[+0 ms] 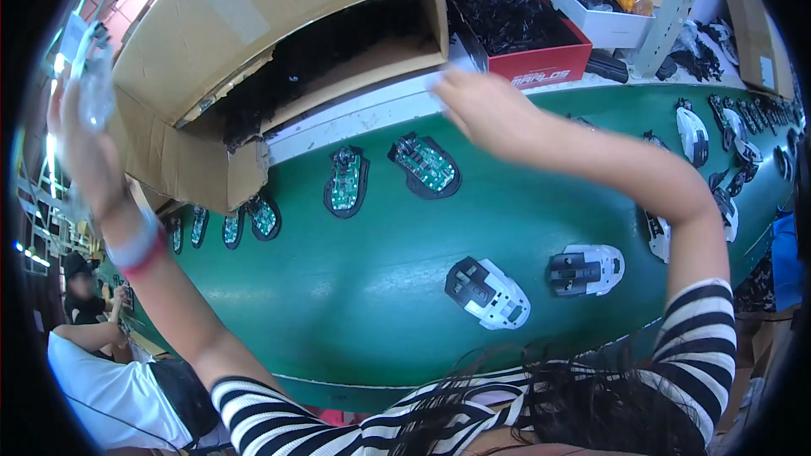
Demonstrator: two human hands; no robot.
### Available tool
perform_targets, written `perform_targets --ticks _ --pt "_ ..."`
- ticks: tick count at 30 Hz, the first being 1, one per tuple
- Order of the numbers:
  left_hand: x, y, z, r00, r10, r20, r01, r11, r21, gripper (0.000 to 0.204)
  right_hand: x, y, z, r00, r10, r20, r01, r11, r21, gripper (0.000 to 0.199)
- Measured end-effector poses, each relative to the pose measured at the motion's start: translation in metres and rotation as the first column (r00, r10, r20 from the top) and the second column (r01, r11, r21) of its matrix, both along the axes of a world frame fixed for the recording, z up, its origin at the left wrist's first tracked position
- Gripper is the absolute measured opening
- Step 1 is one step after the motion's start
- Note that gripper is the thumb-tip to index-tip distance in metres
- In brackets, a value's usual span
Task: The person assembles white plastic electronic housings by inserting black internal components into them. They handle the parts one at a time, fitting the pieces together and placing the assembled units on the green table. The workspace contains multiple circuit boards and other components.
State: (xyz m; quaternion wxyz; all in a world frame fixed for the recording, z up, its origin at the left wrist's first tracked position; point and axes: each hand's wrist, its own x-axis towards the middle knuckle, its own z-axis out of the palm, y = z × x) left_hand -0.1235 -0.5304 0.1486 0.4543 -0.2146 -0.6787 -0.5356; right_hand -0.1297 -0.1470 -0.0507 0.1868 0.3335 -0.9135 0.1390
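Note:
My left hand is raised at the far left, beside the open cardboard box. It is blurred by motion; a clear, whitish thing shows at its fingers, and I cannot make out whether they hold it. My right hand, also smeared, hovers over the belt's far edge between the cardboard box and the red box. Beneath it, a black mouse base with a green circuit board lies on the belt, with a second mouse base to its left. Nearer me lie two white-and-black mouse top shells.
The green belt runs across in front of me. The cardboard box holds dark parts, as does the red box. More bases line the left and white shells the right. A grey post stands behind. A person sits at left.

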Motion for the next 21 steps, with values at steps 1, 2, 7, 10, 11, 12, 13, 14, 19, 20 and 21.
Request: perform_targets --ticks 1,2,7,10,11,12,13,14,19,20,21 --pt "0.025 -0.011 -0.016 0.828 -0.526 0.195 0.501 0.85 0.164 0.059 -0.038 -0.017 -0.002 0.985 -0.001 -0.173 0.007 0.999 0.035 0.028" --pt "0.052 -0.005 -0.039 0.665 -0.711 0.23 0.621 0.696 0.36 0.059 -0.083 -0.033 -0.011 0.952 -0.074 -0.296 0.12 0.983 0.14 0.023" --pt "0.158 0.042 -0.158 0.415 -0.89 0.189 0.28 0.322 0.904 0.063 -0.212 -0.051 -0.041 0.896 -0.243 -0.372 0.405 0.793 0.455 0.018" --pt "0.176 0.069 -0.178 0.302 -0.951 0.062 0.069 0.086 0.994 0.065 -0.191 -0.065 -0.035 0.927 -0.327 -0.184 0.376 0.794 0.479 0.019" --pt "0.173 0.072 -0.188 0.275 -0.959 0.07 0.055 0.088 0.995 0.065 -0.182 -0.06 -0.036 0.927 -0.305 -0.22 0.37 0.841 0.395 0.018" --pt "0.169 0.073 -0.201 0.252 -0.964 0.082 0.04 0.095 0.995 0.065 -0.175 -0.059 -0.043 0.926 -0.282 -0.25 0.351 0.886 0.302 0.018" --pt "0.168 0.073 -0.211 0.228 -0.969 0.098 0.029 0.108 0.994 0.065 -0.174 -0.057 -0.055 0.936 -0.256 -0.241 0.328 0.884 0.333 0.018" --pt "0.166 0.073 -0.218 0.19 -0.976 0.107 0.034 0.116 0.993 0.065 -0.175 -0.05 -0.06 0.939 -0.245 -0.242 0.322 0.875 0.363 0.018" --pt "0.167 0.072 -0.234 0.104 -0.983 0.15 0.05 0.156 0.986 0.062 -0.188 -0.034 -0.062 0.742 0.015 -0.67 0.39 0.804 0.449 0.033" --pt "0.168 0.071 -0.235 0.093 -0.981 0.169 0.061 0.175 0.983 0.061 -0.198 -0.031 -0.066 0.819 -0.034 -0.573 0.382 0.777 0.501 0.026" --pt "0.168 0.073 -0.236 0.127 -0.969 0.214 0.057 0.222 0.973 0.061 -0.209 -0.028 -0.068 0.879 -0.088 -0.468 0.369 0.748 0.552 0.019"
